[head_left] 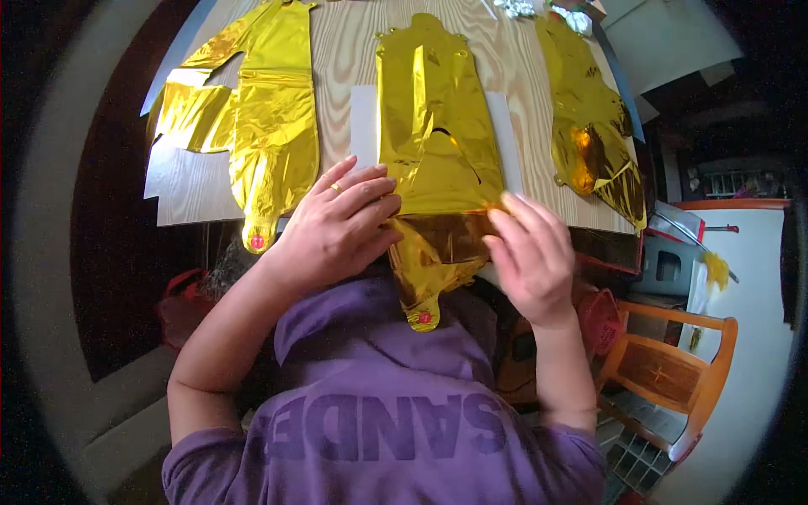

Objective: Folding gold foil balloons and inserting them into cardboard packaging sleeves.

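A flat gold foil balloon (pixel 438 109) lies in front of me, its lower end bent over the table's near edge toward my lap. That end carries a tab with a red dot. At the balloon's left edge is my left hand (pixel 337 219), a ring on one finger, its thumb and forefinger closed on the foil. My right hand (pixel 534 252) pinches the foil's right edge near the same fold. Further left lies another gold foil balloon (pixel 273 109), its red-dotted tab overhanging the edge. A third gold foil balloon (pixel 585 101) lies crinkled at the right.
Under the middle balloon, a pale board (pixel 364 126) rests on the wood-grain table (pixel 345 42). Small white crumpled pieces (pixel 576 21) sit at the far right. Beside the table on the right stand a wooden chair (pixel 665 366) and a grey container (pixel 669 265).
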Motion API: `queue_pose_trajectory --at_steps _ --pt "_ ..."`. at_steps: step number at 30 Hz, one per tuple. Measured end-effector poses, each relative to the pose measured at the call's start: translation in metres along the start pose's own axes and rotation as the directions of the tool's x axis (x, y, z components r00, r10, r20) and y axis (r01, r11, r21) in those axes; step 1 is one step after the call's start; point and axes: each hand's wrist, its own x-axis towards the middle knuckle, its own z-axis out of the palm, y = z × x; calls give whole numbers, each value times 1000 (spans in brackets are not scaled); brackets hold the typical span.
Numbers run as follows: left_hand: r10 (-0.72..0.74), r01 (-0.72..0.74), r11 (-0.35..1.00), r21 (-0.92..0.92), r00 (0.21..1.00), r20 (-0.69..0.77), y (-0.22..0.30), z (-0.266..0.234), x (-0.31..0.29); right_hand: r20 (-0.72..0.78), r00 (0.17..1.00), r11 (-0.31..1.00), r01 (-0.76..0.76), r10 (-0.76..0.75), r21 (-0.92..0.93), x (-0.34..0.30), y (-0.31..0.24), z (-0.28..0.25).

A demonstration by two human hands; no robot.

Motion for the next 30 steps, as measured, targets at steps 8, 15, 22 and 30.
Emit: queue_pose_trajectory --at_steps 8,15,22,30 --pt "-26 26 1000 -6 999 -30 -7 1 0 83 994 998 65 -63 -19 1 14 38" --pt "-31 31 999 8 999 -45 -9 4 -5 87 994 998 63 -62 -8 7 13 41" --pt "47 -39 994 101 996 -76 -5 9 -11 71 996 998 52 -49 -33 1 9 43" --pt "140 -124 978 166 986 -87 -10 10 -16 50 999 1000 -10 11 -16 -9 6 39"
